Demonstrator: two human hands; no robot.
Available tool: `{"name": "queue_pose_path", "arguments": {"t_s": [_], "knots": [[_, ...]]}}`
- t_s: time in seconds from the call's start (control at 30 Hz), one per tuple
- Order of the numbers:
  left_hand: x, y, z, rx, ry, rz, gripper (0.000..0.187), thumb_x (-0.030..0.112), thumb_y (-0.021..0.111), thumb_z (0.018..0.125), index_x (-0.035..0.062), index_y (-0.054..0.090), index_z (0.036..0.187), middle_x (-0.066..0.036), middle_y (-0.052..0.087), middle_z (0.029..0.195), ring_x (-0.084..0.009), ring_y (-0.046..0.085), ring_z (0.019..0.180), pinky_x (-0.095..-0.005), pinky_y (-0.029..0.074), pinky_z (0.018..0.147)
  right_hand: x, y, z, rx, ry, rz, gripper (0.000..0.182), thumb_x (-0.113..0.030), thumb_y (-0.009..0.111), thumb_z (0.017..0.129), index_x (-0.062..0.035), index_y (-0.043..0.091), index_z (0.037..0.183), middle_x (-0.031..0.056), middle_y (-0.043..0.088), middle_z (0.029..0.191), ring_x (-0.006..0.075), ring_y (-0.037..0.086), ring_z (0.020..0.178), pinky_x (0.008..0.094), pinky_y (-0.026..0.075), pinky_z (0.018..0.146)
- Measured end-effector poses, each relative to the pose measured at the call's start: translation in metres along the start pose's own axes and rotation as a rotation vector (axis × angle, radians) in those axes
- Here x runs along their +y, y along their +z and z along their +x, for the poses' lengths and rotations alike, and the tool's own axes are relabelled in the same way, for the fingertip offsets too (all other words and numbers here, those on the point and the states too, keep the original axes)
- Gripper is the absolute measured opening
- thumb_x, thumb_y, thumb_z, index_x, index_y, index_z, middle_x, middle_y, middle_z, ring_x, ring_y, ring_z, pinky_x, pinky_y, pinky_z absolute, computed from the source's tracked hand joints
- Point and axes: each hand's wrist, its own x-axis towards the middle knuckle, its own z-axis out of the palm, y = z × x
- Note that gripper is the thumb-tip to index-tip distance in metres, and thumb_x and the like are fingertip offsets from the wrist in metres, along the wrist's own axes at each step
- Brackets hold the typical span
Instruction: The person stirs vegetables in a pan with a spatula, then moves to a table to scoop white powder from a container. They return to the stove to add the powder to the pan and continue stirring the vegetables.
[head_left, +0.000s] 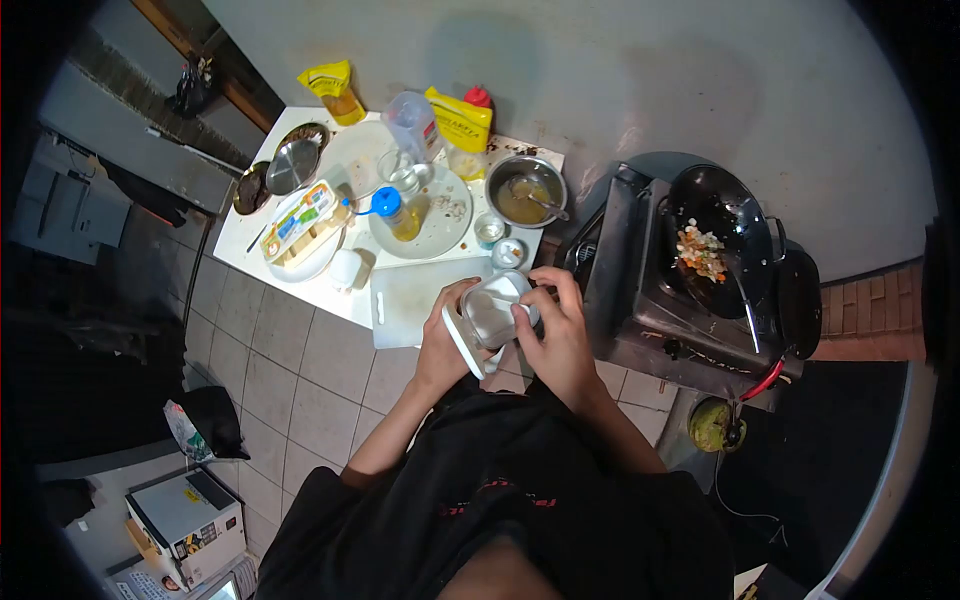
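Observation:
My left hand [447, 340] is wrapped round the side of a clear container [493, 308] with white contents, held over the front edge of the table. A white lid [462, 342] stands tilted at the container's left side, by the same hand. My right hand [556, 325] grips the container's right side, its thumb and fingers at the rim. Just behind the container are a small open jar [509, 252] and another small jar [489, 230]. The white cutting board [415, 290] lies to the left, partly hidden by my left hand.
On the table [235, 240] stand a metal pot [525, 190] with liquid and a ladle, a blue-capped bottle [404, 222], plates, an egg carton [300, 222] and yellow pouches. At right, a black wok [715, 230] with chopped food sits on the stove [640, 310].

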Motion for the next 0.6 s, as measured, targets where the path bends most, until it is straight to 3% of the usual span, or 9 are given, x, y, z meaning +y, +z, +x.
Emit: {"name": "queue_pose_path", "arguments": {"t_s": [0.1,0.13,0.27,0.33,0.43,0.5,0.6], "knots": [[0.028,0.025,0.008,0.014,0.037,0.038,0.079,0.013,0.085,0.056,0.0004,0.049,0.126,-0.017,0.057,0.121,-0.0326,0.059,0.111,-0.0398,0.048,0.094,0.029,-0.032,-0.008,0.060,0.132,0.180,0.011,-0.001,0.067,0.083,0.0019,0.059,0.089,0.0143,0.053,0.111,0.0267,0.057,0.096,0.0340,0.047,0.081],[0.037,0.034,0.010,0.026,0.042,0.054,0.077,0.007,0.082,0.054,-0.0003,0.050,0.124,-0.017,0.057,0.119,-0.0360,0.060,0.108,-0.0411,0.051,0.091,0.038,-0.046,-0.010,0.051,0.150,0.180,0.008,-0.001,0.066,0.086,0.0023,0.059,0.088,0.0113,0.053,0.109,0.0194,0.058,0.092,0.0293,0.048,0.076],[0.059,0.070,0.014,0.005,0.057,0.079,0.075,0.006,0.083,0.055,-0.0003,0.051,0.123,-0.016,0.057,0.115,-0.0358,0.061,0.106,-0.0415,0.050,0.089,0.086,-0.082,-0.026,0.019,0.271,0.334,0.004,-0.002,0.061,0.091,0.0018,0.060,0.090,0.0069,0.053,0.106,0.0113,0.055,0.091,0.0245,0.047,0.075],[0.063,0.090,0.016,0.002,0.064,0.114,0.074,0.017,0.088,0.058,-0.0012,0.052,0.120,-0.017,0.062,0.111,-0.0307,0.063,0.104,-0.0380,0.051,0.089,0.105,-0.097,-0.034,0.021,0.285,0.401,0.004,-0.002,0.061,0.091,0.0016,0.060,0.091,0.0069,0.053,0.106,0.0114,0.055,0.091,0.0248,0.047,0.074],[0.068,0.119,0.017,0.010,0.058,0.087,0.073,0.016,0.088,0.059,-0.0016,0.052,0.120,-0.017,0.063,0.111,-0.0291,0.064,0.104,-0.0372,0.051,0.089,0.114,-0.123,-0.040,0.026,0.304,0.445,0.004,-0.003,0.062,0.091,0.0010,0.060,0.091,0.0075,0.053,0.106,0.0123,0.055,0.089,0.0259,0.048,0.072],[0.068,0.135,0.017,-0.015,0.046,0.057,0.074,0.015,0.088,0.059,-0.0016,0.051,0.121,-0.017,0.063,0.111,-0.0279,0.064,0.105,-0.0370,0.051,0.089,0.116,-0.140,-0.041,0.110,0.213,0.240,0.011,-0.007,0.067,0.086,0.0004,0.060,0.089,0.0089,0.055,0.101,0.0174,0.056,0.085,0.0287,0.046,0.071],[0.072,0.156,0.022,-0.023,0.050,0.030,0.074,0.015,0.088,0.060,-0.0015,0.051,0.122,-0.016,0.064,0.109,-0.0258,0.064,0.105,-0.0368,0.051,0.090,0.120,-0.163,-0.042,0.127,0.213,0.261,0.011,-0.006,0.067,0.085,0.0005,0.060,0.089,0.0110,0.054,0.100,0.0220,0.058,0.084,0.0305,0.047,0.073]]}}
